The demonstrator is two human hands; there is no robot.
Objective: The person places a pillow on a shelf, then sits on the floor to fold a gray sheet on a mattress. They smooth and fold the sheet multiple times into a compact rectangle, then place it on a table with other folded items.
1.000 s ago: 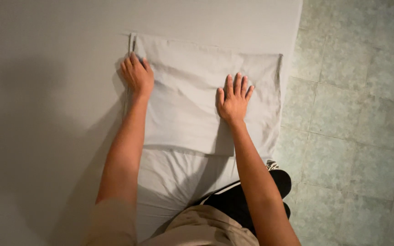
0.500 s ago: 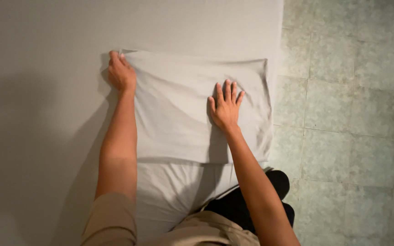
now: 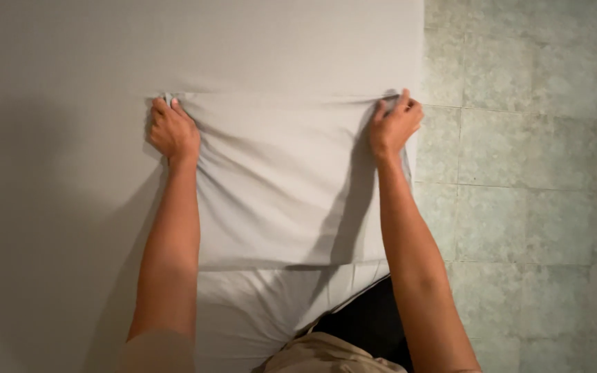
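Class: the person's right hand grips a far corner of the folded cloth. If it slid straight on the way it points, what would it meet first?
Probably only the bare grey surface beyond the cloth; the right hand has nothing else ahead within the picture.

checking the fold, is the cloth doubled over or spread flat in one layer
Doubled over. The cloth ends in a straight edge with another layer showing below it. The left hand and right hand grip its far corners, pulled taut.

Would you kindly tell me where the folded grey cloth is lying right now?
In the head view the folded grey cloth lies spread on the grey table, near its right edge beside the tiled floor, its far corners gripped by the left hand and right hand.
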